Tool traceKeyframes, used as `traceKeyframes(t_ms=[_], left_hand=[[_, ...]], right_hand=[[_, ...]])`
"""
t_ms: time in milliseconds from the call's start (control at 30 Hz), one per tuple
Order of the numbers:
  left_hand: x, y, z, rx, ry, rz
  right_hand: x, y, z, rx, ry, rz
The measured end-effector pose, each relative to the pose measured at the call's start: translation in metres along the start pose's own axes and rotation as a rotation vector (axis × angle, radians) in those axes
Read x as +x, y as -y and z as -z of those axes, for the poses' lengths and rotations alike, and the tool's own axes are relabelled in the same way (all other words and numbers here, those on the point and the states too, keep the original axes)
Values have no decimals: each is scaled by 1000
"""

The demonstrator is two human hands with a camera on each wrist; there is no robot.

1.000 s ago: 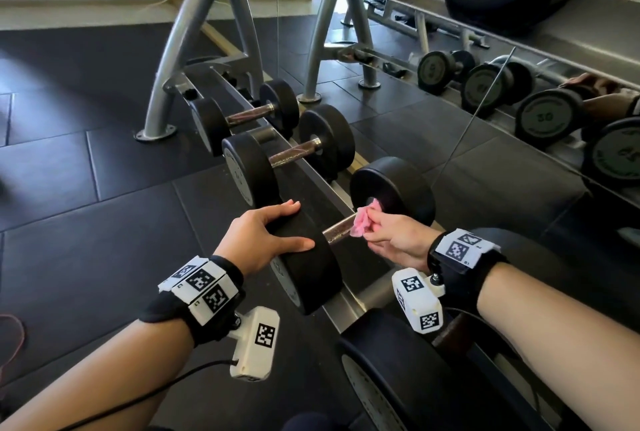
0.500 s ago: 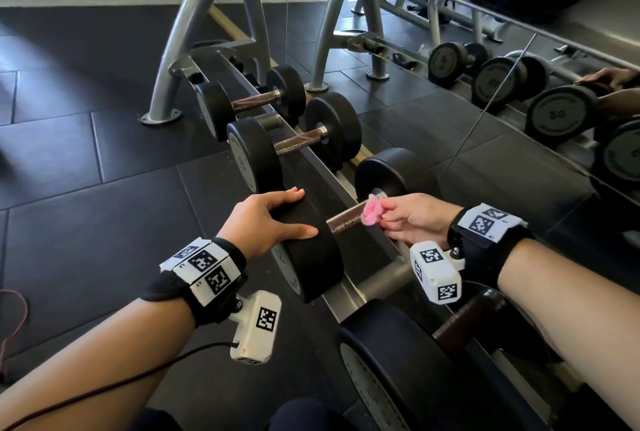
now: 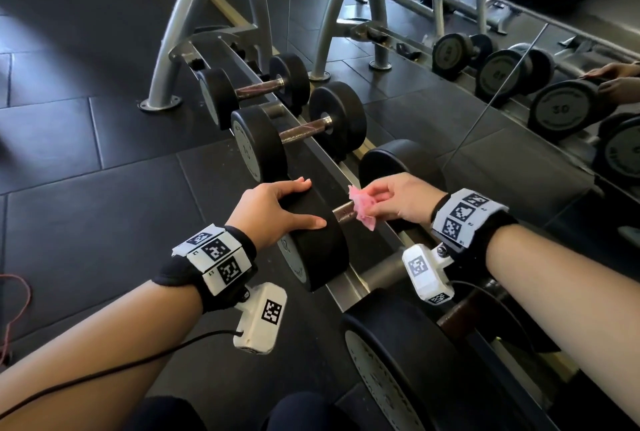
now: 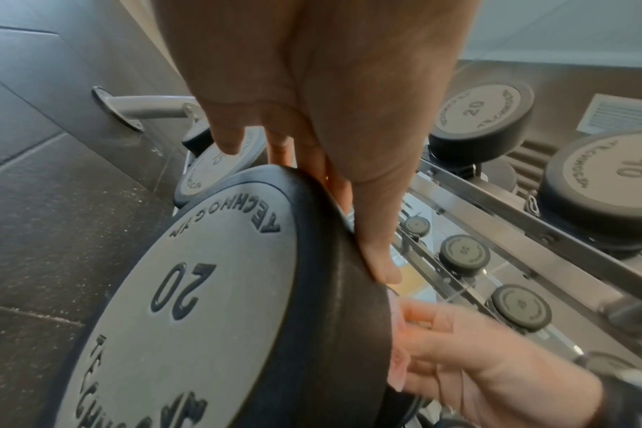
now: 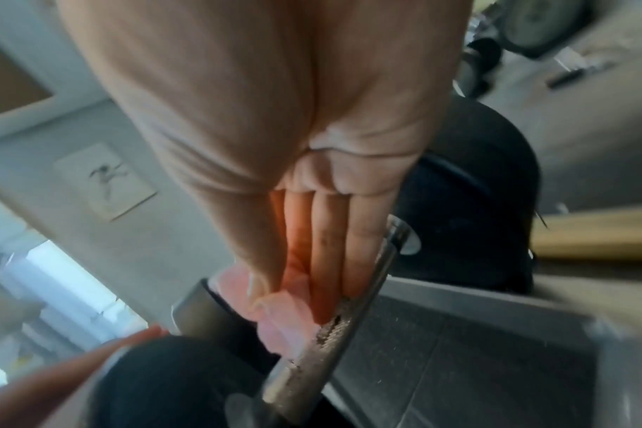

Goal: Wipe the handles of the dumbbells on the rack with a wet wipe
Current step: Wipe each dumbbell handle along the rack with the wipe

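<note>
A: left hand [image 3: 273,212] is lying flat, fingers straight, on the near head of the 20 dumbbell [image 3: 313,250], bracing it on the rack [image 3: 341,283]

B: right hand [image 3: 398,200] at 3 o'clock is pinching the pink wet wipe [image 3: 360,207] against the handle [image 3: 343,214]. I'd be wrapping the wipe round and twisting, covering the knurling end to end

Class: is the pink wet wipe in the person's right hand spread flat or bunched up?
Bunched up. The pink wet wipe shows crumpled folds, pinched by the right hand against the metal dumbbell handle.
</note>
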State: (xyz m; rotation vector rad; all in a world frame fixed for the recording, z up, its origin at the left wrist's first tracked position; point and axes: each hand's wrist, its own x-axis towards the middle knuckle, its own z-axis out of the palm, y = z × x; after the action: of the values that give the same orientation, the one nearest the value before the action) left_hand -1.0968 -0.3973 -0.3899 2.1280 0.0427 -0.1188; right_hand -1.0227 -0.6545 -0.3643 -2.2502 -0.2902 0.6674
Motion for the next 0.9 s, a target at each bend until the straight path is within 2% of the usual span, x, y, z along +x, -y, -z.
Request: traceKeyframes(t_ms=[100,233,333,367,533,567,633,700,900], left_hand=[[-2,-5,3,51,34,-10],[-1,-11,6,55,59,4],[4,-14,9,61,94,16],[5,-13,8,75,99,17],[6,-8,6,34,122,66],[5,-6,4,27,124,69],[4,-2,2,31,121,55],[3,1,-1,51,104,30],[4,9,-6,73,79,4]], right_hand=[[0,15,0,-211,-106,23],[4,33,4,-279,-169,79],[14,50,2,-493,-148,161],[17,52,-2,-489,-148,184],[25,49,-19,-196,-92,97],[26,46,-19,-233,-50,65],[31,36,-21,-483,57,14],[33,26,-26,-626,131,6],[30,14,-45,-684,38,145]])
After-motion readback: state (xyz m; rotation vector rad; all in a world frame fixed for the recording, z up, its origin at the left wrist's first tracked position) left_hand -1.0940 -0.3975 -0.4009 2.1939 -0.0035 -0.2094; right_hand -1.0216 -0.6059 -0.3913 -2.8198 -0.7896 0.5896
